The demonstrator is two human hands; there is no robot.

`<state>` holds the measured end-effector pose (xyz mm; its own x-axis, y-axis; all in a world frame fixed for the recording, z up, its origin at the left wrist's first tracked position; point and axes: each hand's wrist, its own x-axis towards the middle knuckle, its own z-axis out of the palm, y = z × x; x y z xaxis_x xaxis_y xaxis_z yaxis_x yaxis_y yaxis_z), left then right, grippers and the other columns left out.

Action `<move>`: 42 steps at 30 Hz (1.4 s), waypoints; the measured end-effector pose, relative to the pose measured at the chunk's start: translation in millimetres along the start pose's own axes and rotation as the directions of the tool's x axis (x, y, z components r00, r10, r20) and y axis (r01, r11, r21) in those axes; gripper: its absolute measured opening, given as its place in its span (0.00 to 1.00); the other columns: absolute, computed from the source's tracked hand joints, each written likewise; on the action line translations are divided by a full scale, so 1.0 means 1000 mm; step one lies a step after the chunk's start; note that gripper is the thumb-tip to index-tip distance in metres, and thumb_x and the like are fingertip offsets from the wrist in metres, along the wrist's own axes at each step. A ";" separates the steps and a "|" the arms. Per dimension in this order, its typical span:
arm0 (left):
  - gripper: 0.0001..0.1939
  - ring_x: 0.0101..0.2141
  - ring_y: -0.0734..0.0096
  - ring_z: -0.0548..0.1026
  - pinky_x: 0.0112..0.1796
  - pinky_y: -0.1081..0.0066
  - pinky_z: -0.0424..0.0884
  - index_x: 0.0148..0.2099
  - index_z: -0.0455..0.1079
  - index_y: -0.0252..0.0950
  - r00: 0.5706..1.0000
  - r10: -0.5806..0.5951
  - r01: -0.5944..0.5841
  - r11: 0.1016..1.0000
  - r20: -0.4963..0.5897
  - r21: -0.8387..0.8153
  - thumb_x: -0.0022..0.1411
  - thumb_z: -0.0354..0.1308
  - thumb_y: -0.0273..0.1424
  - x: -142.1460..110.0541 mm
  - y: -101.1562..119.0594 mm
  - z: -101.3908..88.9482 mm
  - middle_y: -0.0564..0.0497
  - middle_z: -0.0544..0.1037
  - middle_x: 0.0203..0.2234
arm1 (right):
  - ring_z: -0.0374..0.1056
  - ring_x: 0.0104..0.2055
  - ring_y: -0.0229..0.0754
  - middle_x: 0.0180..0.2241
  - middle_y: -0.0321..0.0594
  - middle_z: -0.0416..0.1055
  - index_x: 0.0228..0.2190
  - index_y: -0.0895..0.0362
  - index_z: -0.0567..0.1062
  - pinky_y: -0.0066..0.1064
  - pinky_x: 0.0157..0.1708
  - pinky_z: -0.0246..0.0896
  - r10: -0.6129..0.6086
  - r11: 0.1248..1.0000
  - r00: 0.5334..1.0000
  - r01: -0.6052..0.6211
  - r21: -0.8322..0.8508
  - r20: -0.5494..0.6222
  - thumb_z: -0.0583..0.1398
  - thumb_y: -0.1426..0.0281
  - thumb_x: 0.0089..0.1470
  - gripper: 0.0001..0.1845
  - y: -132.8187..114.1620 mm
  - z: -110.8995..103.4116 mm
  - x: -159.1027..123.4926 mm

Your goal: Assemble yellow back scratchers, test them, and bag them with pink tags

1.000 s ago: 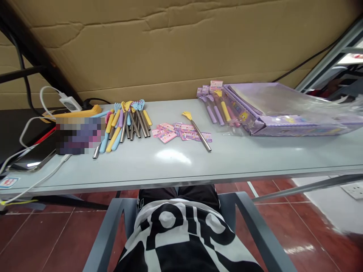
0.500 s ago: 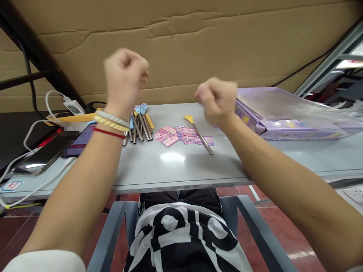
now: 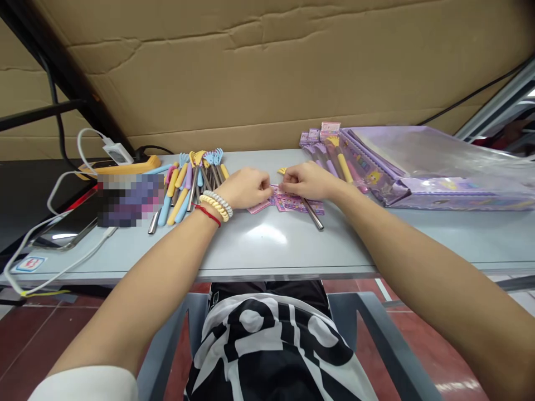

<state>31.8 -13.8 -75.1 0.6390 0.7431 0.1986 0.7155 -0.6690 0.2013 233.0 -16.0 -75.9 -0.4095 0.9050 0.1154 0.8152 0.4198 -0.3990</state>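
Both hands — left hand (image 3: 244, 188), right hand (image 3: 303, 180) — curled, seemingly pinching cards (image 3: 292, 204).

**Wearer appearance**

Bare forearms, white short sleeve (image 3: 83, 384) on left. Left wrist: white coiled band (image 3: 218, 200), yellow coiled band (image 3: 212, 205), thin red string (image 3: 208, 214). Black shirt with large white lettering (image 3: 271, 345). Right wrist bare.

The tabletop (image 3: 267, 245) is smooth and glossy, the scratcher (image 3: 312, 213) has a shiny metal shaft, the cards (image 3: 298, 205) are paper, and the wall (image 3: 267, 72) is matt cardboard.
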 end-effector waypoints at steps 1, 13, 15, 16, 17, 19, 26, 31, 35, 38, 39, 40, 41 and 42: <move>0.12 0.29 0.66 0.73 0.31 0.69 0.63 0.32 0.73 0.35 1.000 0.019 -0.019 1.000 0.001 0.000 0.60 0.52 0.35 0.000 0.002 0.000 0.49 0.78 0.26 | 0.58 0.25 0.34 0.21 0.36 0.67 0.22 0.60 0.69 0.27 0.29 0.47 0.001 1.000 1.000 -0.001 0.000 -0.011 0.57 0.64 0.50 0.12 0.000 0.000 0.000; 0.12 0.32 0.64 0.73 0.34 0.67 0.66 0.35 0.75 0.34 0.997 0.074 -0.073 0.996 -0.021 0.060 0.61 0.52 0.34 -0.002 0.004 0.001 0.47 0.78 0.31 | 0.57 0.24 0.34 0.20 0.35 0.67 0.23 0.59 0.70 0.28 0.29 0.47 -0.039 0.999 0.999 0.040 -0.027 0.008 0.56 0.64 0.51 0.12 -0.005 0.000 -0.002; 0.12 0.33 0.63 0.73 0.35 0.67 0.66 0.35 0.74 0.34 0.997 0.076 -0.075 0.995 -0.010 0.066 0.61 0.52 0.34 -0.002 0.006 0.001 0.47 0.78 0.30 | 0.57 0.24 0.34 0.20 0.35 0.67 0.23 0.59 0.70 0.28 0.29 0.47 -0.036 0.999 0.999 0.036 -0.038 0.013 0.56 0.64 0.51 0.12 -0.007 -0.001 -0.003; 0.12 0.33 0.63 0.73 0.36 0.67 0.66 0.34 0.74 0.34 0.997 0.082 -0.082 0.994 -0.002 0.070 0.61 0.52 0.35 -0.002 0.007 0.001 0.46 0.77 0.30 | 0.57 0.24 0.34 0.20 0.35 0.66 0.23 0.59 0.70 0.28 0.29 0.47 -0.033 0.998 0.999 0.034 -0.047 0.018 0.56 0.64 0.51 0.12 -0.008 -0.001 -0.003; 0.12 0.33 0.63 0.73 0.36 0.66 0.66 0.34 0.74 0.34 0.996 0.094 -0.094 0.993 0.002 0.072 0.61 0.52 0.35 -0.003 0.008 0.001 0.46 0.77 0.30 | 0.56 0.24 0.34 0.20 0.35 0.66 0.23 0.59 0.70 0.28 0.29 0.47 -0.033 0.998 0.999 0.034 -0.055 0.022 0.57 0.64 0.52 0.12 -0.009 -0.001 -0.003; 0.12 0.34 0.62 0.73 0.38 0.66 0.66 0.35 0.73 0.34 0.992 0.126 -0.125 0.990 -0.002 0.072 0.62 0.52 0.35 -0.003 0.008 0.003 0.46 0.77 0.31 | 0.56 0.25 0.34 0.20 0.35 0.66 0.24 0.59 0.71 0.28 0.29 0.47 -0.036 0.997 0.999 0.038 -0.064 0.032 0.57 0.65 0.52 0.11 -0.010 -0.001 -0.003; 0.12 0.37 0.61 0.73 0.40 0.64 0.67 0.36 0.73 0.33 0.991 0.133 -0.129 0.986 -0.030 0.103 0.62 0.51 0.35 -0.002 0.006 0.003 0.45 0.76 0.34 | 0.56 0.24 0.33 0.21 0.35 0.66 0.24 0.60 0.70 0.27 0.28 0.46 -0.056 0.997 0.998 0.057 -0.060 0.016 0.56 0.68 0.52 0.09 -0.011 -0.003 -0.004; 0.10 0.37 0.60 0.73 0.38 0.64 0.66 0.36 0.71 0.34 0.988 0.152 -0.151 0.982 -0.002 0.117 0.61 0.51 0.33 -0.005 0.011 0.000 0.45 0.75 0.34 | 0.55 0.24 0.33 0.20 0.34 0.65 0.23 0.60 0.69 0.27 0.28 0.46 -0.086 0.994 0.996 0.088 -0.062 0.035 0.56 0.68 0.52 0.09 -0.014 0.000 -0.005; 0.09 0.36 0.60 0.73 0.36 0.64 0.66 0.36 0.71 0.33 0.982 0.191 -0.190 0.970 0.008 0.150 0.60 0.51 0.31 -0.006 0.018 0.000 0.44 0.75 0.34 | 0.56 0.25 0.33 0.22 0.35 0.66 0.24 0.60 0.69 0.26 0.29 0.47 -0.143 0.987 0.989 0.145 -0.070 0.030 0.56 0.68 0.52 0.09 -0.016 0.005 -0.005; 0.09 0.35 0.61 0.73 0.36 0.65 0.66 0.35 0.71 0.33 0.982 0.191 -0.190 0.971 0.005 0.147 0.60 0.51 0.31 -0.005 0.017 -0.002 0.45 0.75 0.33 | 0.57 0.26 0.33 0.22 0.35 0.66 0.24 0.60 0.69 0.26 0.29 0.47 -0.138 0.988 0.990 0.139 -0.073 0.019 0.57 0.67 0.52 0.09 -0.016 0.004 -0.005; 0.09 0.35 0.61 0.73 0.36 0.65 0.66 0.35 0.71 0.33 0.984 0.179 -0.177 0.974 0.001 0.142 0.60 0.51 0.32 -0.005 0.015 -0.003 0.45 0.75 0.33 | 0.57 0.25 0.33 0.22 0.35 0.66 0.24 0.60 0.69 0.27 0.29 0.46 -0.132 0.988 0.991 0.133 -0.073 0.015 0.57 0.67 0.52 0.09 -0.015 0.003 -0.005; 0.10 0.35 0.61 0.73 0.36 0.65 0.66 0.36 0.72 0.33 0.987 0.160 -0.158 0.978 -0.004 0.137 0.61 0.51 0.32 -0.004 0.012 -0.004 0.45 0.76 0.33 | 0.56 0.25 0.33 0.21 0.34 0.66 0.25 0.60 0.70 0.27 0.29 0.46 -0.125 0.989 0.992 0.125 -0.073 0.010 0.57 0.67 0.52 0.09 -0.015 0.001 -0.006; 0.10 0.35 0.61 0.73 0.36 0.65 0.66 0.36 0.72 0.34 0.991 0.135 -0.132 0.982 -0.012 0.134 0.61 0.51 0.32 -0.004 0.008 -0.005 0.45 0.76 0.33 | 0.56 0.24 0.33 0.21 0.34 0.66 0.25 0.60 0.70 0.27 0.29 0.46 -0.116 0.990 0.993 0.116 -0.074 0.008 0.57 0.67 0.52 0.09 -0.014 -0.001 -0.006; 0.11 0.36 0.60 0.73 0.37 0.65 0.66 0.37 0.73 0.34 0.994 0.108 -0.104 0.986 -0.021 0.132 0.61 0.51 0.32 -0.003 0.004 -0.006 0.45 0.76 0.33 | 0.56 0.24 0.32 0.20 0.34 0.66 0.25 0.59 0.70 0.27 0.29 0.46 -0.107 0.991 0.994 0.107 -0.075 0.008 0.57 0.67 0.52 0.08 -0.013 -0.002 -0.006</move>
<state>31.0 -19.3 -69.3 0.7065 0.6661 0.2392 0.6759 -0.7352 0.0511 226.3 -26.7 -69.3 -0.4972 0.8545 0.1504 0.7951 0.5181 -0.3154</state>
